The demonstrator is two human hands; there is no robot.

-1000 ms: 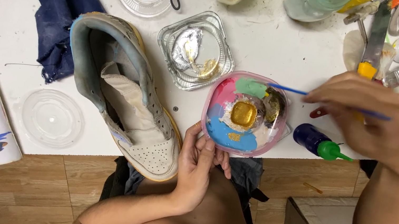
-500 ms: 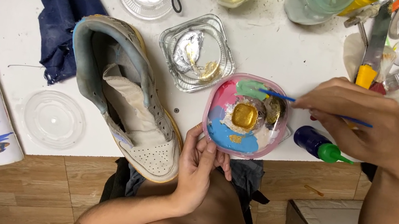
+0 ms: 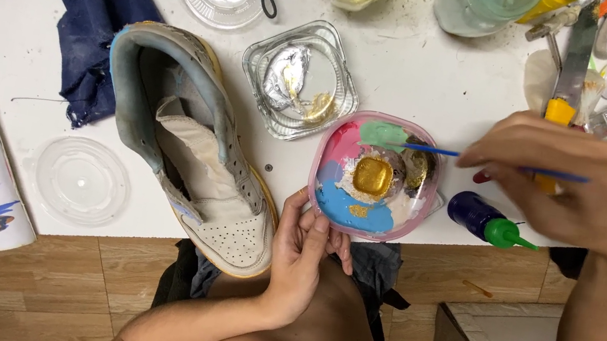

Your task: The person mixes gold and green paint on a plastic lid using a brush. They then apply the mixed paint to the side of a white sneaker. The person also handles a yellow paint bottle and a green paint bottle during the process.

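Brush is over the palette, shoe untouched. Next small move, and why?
Probably dip the paintbrush tip into the green paint. The right hand holds the brush with its tip right at that patch, the left hand steadies the palette dish, and the sneaker lies beside it.

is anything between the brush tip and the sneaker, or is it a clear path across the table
Nothing visible stands in the way. The brush in the right hand has its tip over the green paint in the paint dish. The left hand steadies that dish from below. Between dish and sneaker lies bare table.
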